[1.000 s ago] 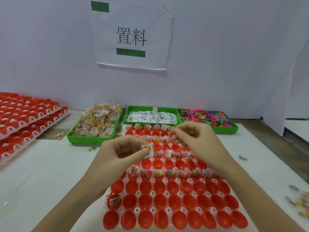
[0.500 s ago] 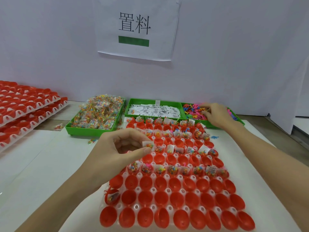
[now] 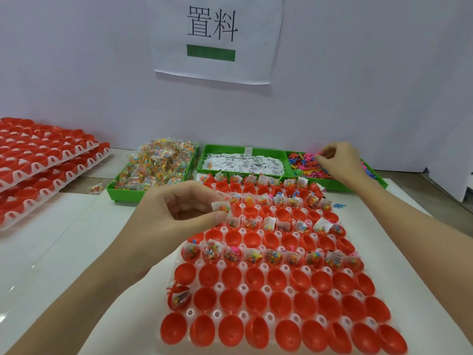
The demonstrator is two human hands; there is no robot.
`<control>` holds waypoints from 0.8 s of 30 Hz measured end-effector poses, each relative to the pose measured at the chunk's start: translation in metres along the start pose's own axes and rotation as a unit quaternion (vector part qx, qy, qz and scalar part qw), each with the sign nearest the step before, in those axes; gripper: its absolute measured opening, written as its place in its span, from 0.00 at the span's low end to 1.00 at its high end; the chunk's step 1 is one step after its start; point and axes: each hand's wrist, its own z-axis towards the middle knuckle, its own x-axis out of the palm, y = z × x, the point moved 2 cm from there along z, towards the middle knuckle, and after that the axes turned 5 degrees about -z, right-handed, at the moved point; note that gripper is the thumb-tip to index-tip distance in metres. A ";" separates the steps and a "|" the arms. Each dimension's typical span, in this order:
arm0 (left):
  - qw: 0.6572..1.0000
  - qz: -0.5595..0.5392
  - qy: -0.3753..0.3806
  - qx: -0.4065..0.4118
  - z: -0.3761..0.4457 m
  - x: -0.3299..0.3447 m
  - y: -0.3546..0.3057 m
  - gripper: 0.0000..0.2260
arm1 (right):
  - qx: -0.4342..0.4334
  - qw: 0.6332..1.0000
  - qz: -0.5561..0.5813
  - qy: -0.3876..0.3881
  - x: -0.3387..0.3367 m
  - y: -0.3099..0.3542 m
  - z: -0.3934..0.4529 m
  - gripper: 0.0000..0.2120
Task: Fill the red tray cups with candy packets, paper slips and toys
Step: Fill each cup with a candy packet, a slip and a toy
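- Stacked at far left on the bench (image 3: 51,242): spare trays (image 3: 43,165) of red cups, tiers offset like steps.
- Along the back wall: a paper sign (image 3: 215,37) with two black characters over a green bar.
- Below the sign, side by side: a green bin (image 3: 122,192) heaped with candy packets (image 3: 156,165), then a divided bin (image 3: 245,151) with white paper slips (image 3: 243,163) in its left half and bright plastic toys (image 3: 304,165) in its right.
- One loose packet (image 3: 96,188) on the bench just left of the candy bin; a small blue toy (image 3: 339,206) off the tray's right edge.
- Centre, just in front of the bins: the red tray (image 3: 271,267), its cups set in a white frame.
- Filled with packets and slips: several back rows, alternating with empty rows; one full row across the middle.
- Empty and glossy: the three nearest rows, save one cup (image 3: 180,298) at the left edge holding a packet.
- Left hand (image 3: 174,216) above the tray's back left, thumb and fingers pinching a small slip with candy (image 3: 222,207); the cups beneath partly hidden.
- Right hand (image 3: 337,160) reaching across the tray into the toys, fingers curled down among them; grasp itself hidden, cannot tell.
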 end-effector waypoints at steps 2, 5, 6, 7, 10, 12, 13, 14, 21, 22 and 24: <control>1.000 0.002 0.002 -0.004 0.000 -0.002 -0.002 0.07 | 0.011 1.000 0.021 -0.004 -0.010 0.006 -0.007 0.09; 1.000 0.013 0.018 -0.010 -0.001 -0.004 -0.004 0.08 | 0.023 0.996 0.081 -0.003 -0.026 0.022 -0.026 0.10; 1.000 0.016 0.024 -0.013 -0.001 -0.005 -0.005 0.08 | 0.025 0.993 0.115 0.002 -0.032 0.030 -0.035 0.09; 0.999 0.018 0.028 -0.016 -0.002 -0.006 -0.006 0.08 | 0.023 0.989 0.149 0.012 -0.038 0.041 -0.046 0.08; 0.999 0.017 0.040 -0.018 -0.003 -0.006 -0.008 0.09 | -0.015 0.969 0.236 0.074 -0.055 0.084 -0.092 0.05; 0.999 0.005 0.050 -0.015 -0.003 -0.007 -0.009 0.10 | -0.071 0.951 0.277 0.121 -0.064 0.114 -0.131 0.05; 0.998 0.002 0.055 -0.012 -0.004 -0.007 -0.010 0.10 | -0.096 0.941 0.292 0.142 -0.066 0.127 -0.150 0.04; 0.998 0.003 0.059 -0.008 -0.004 -0.006 -0.010 0.10 | -0.111 0.932 0.306 0.161 -0.066 0.139 -0.168 0.03; 0.997 0.033 0.072 0.016 -0.004 -0.004 -0.008 0.10 | -0.107 0.914 0.353 0.169 -0.060 0.163 -0.226 0.01; 0.995 0.043 0.083 0.022 -0.004 -0.004 -0.008 0.10 | -0.103 0.915 0.355 0.162 -0.059 0.163 -0.230 0.02; 0.992 0.064 0.109 0.025 -0.006 -0.003 -0.008 0.09 | -0.104 0.920 0.341 0.163 -0.056 0.164 -0.237 0.03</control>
